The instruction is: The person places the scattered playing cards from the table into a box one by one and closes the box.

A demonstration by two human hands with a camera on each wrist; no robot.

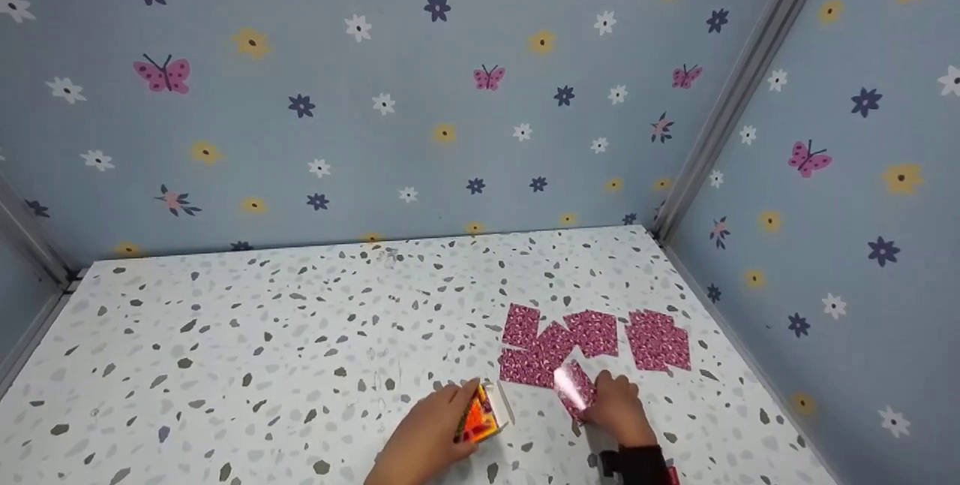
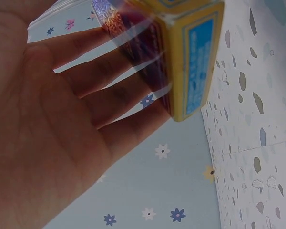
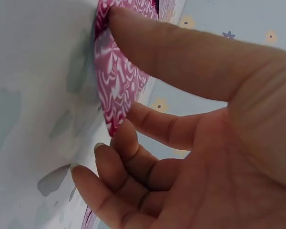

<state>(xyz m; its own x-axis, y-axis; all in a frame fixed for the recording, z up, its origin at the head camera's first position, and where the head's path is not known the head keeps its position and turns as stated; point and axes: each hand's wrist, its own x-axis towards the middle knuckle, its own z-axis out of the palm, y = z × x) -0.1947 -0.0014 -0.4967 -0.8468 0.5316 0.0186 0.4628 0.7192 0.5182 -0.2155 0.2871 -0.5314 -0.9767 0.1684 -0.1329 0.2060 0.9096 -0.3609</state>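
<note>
My left hand point(image 1: 431, 429) grips a small card box point(image 1: 480, 419) with orange and yellow sides and its white flap standing out. In the left wrist view the fingers lie along the box's point(image 2: 195, 62) side, which has a yellow edge and a blue panel. To the right, my right hand point(image 1: 621, 411) pinches a glossy pink patterned playing card point(image 1: 576, 391), tilted at the table. The right wrist view has the thumb on one face of the card point(image 3: 115, 76) and fingers at its other side. Whether it is one card or more, I cannot tell.
Several matching cards lie pattern side up just beyond the right hand: a joined, overlapping group point(image 1: 536, 365) and an overlapping cluster point(image 1: 658, 341) farther right. The speckled white table point(image 1: 262, 350) meets blue flowered panels point(image 1: 375, 72) at the back and right.
</note>
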